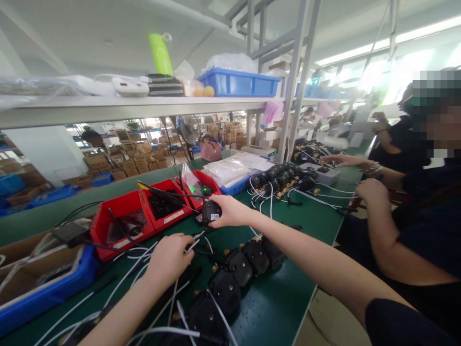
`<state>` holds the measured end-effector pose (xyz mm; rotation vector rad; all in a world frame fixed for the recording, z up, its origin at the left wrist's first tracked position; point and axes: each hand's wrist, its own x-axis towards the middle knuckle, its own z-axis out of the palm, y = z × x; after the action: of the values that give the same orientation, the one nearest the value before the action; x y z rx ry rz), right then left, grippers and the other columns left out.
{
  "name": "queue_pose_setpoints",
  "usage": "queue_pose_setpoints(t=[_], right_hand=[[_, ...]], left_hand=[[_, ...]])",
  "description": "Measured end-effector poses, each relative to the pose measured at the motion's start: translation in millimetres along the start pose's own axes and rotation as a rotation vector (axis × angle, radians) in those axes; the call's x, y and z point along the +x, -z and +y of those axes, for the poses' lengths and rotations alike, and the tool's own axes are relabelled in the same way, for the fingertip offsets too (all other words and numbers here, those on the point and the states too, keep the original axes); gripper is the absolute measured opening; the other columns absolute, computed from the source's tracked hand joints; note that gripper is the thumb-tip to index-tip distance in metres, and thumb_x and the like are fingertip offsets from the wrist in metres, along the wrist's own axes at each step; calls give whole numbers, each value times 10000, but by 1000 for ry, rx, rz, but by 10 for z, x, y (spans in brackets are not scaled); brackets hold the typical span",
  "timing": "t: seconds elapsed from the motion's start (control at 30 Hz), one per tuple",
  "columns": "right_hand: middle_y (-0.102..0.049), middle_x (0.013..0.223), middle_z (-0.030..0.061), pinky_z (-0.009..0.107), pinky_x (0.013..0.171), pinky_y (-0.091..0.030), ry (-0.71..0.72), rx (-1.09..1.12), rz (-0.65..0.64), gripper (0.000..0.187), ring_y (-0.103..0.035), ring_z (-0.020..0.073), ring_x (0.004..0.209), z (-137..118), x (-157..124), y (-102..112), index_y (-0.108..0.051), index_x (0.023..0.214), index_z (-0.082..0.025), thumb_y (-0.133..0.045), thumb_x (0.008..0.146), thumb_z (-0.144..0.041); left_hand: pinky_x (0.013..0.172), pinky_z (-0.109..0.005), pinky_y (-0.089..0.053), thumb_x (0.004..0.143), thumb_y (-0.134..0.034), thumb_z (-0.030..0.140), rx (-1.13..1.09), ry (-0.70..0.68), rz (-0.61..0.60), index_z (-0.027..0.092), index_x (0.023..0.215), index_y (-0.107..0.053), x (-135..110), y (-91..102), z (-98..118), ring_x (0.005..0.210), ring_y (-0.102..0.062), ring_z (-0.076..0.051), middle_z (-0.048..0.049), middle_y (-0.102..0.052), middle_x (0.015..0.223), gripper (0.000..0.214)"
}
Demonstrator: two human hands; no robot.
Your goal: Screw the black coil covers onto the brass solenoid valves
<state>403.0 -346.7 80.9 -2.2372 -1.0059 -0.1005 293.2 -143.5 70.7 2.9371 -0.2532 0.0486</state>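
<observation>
The small black module (211,211) hangs just above the green bench (288,298), in front of the red bins (122,216). My right hand (230,211) clamps it, forearm stretched forward. My left hand (169,257), knuckles up, pinches its white wire (195,239). A row of black modules (237,269) lies beside.

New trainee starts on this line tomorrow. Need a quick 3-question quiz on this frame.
1. True or false: the right hand holds a black module.
2. What does the left hand grip? A) white wires B) a screwdriver C) a cardboard box
3. Fill in: the bins just behind the hands are ____ in colour.
Key: 1 true; 2 A; 3 red.
</observation>
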Motion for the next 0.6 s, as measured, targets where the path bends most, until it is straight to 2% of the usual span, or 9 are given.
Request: queue_pose_setpoints(t=[0.13,0.2,0.27,0.37,0.47,0.6], right_hand=[[-676,1017,44,285,795,-475,-17,60,-76,566,-632,205,909,115,-24,0,-605,1123,-141,-843,634,-300],[-675,1051,50,300,821,-484,-28,91,-114,606,-636,215,936,163,-22,-56,-598,1154,-143,-850,633,-323],[-674,1078,55,306,845,-488,-17,120,-153,611,-637,223,964,161,-12,-149,-598,1167,-145,-846,633,-309],[-679,1098,57,297,863,-490,40,168,-239,615,-636,224,985,84,18,-316,-617,1170,-148,-831,596,-198],[-709,1016,26,256,840,-505,100,251,-373,557,-646,195,940,19,51,-437,-663,1110,-156,-781,569,-89],[-725,857,28,222,740,-523,59,355,-487,349,-667,162,806,26,65,-451,-699,1001,-119,-671,660,-50]], left_hand=[[856,-378,-506,701,-532,326,-339,105,40,199,881,-769,57,91,-124,914,-704,-290,-73,-782,916,324],[858,-378,-527,682,-553,412,-519,160,41,189,883,-771,66,99,-135,891,-721,-289,-64,-792,870,371],[890,-397,-541,704,-519,493,-689,188,43,151,943,-766,63,93,-103,912,-732,-293,-93,-796,900,484],[967,-420,-529,762,-423,531,-879,169,66,91,1053,-733,49,89,-19,1060,-708,-297,-157,-772,1071,613],[1073,-460,-454,746,-456,449,-923,140,102,118,1182,-676,47,93,30,1217,-635,-298,-153,-734,1203,590],[1094,-478,-431,631,-567,368,-831,84,86,189,1200,-596,48,46,5,1207,-641,-303,-121,-728,1221,598]])
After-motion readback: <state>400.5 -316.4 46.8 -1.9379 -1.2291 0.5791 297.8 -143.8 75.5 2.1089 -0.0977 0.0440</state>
